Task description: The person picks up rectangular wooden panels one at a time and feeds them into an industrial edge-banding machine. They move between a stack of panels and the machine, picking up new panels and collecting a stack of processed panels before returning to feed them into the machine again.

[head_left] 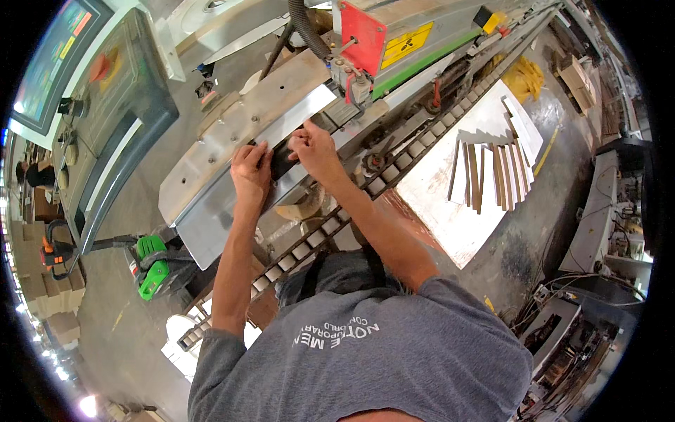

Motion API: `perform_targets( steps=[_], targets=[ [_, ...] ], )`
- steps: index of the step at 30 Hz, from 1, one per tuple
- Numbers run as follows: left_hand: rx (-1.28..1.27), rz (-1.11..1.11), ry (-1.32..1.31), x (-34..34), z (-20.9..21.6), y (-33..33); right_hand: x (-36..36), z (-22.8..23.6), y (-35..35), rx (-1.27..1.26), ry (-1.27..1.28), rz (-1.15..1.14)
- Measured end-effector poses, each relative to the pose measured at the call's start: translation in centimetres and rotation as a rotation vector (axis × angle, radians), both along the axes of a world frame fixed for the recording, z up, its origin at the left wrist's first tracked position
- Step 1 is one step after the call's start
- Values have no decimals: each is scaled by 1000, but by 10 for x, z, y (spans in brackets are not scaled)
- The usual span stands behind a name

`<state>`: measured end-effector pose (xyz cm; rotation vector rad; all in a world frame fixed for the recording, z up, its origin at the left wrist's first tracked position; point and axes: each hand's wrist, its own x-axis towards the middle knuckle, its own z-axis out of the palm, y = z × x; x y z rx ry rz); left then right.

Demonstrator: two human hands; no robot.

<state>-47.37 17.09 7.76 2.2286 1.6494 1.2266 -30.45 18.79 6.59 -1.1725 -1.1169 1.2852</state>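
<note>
Both my hands are at the metal guide of a machine, close together. My left hand (252, 169) has its fingers bent and pressed together at the left end of a dark strip (283, 167). At the other end of that strip, my right hand (314, 149) pinches with curled fingers. The strip lies along the slot between the upper metal guide plate (242, 123) and the lower metal plate (209, 224). My fingers partly cover it, so its full length and kind are hidden.
A red panel (362, 39) and a grey hose (304, 28) sit above my hands. A roller chain track (394, 172) passes beneath my forearms. Several brown strips (500, 176) lie on a white board (450, 232). A control panel (119, 91) stands left, with a green-and-black tool (151, 264) below it.
</note>
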Motion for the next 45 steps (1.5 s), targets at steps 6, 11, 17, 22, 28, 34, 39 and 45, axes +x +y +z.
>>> perform_targets(
  steps=[6, 11, 17, 22, 28, 34, 39, 45],
  targets=[
    [104, -6, 34, 57, -3, 34, 49, -5, 25, 40, -23, -96],
    [-36, -76, 36, 85, -5, 61, 76, 7, 13, 316, -304, -179],
    [19, -111, 9, 127, 2, 81, 129, 31, -104, 485, -432, -257],
    [-60, -46, -33, 120, 8, 40, 287, 19, -149, -351, -827, -625],
    [-107, -18, -37, 100, 8, 0, 370, -20, -172, -515, -1379, -596],
    [-133, 7, -155, 81, 5, -14, 373, -36, -182, -323, -1286, -697],
    [-148, 21, -166, 80, 6, -25, 333, 17, -196, -47, -1041, -711],
    [-162, -20, -159, 86, 8, -30, 295, 51, -185, 164, -861, -858]
  ],
)
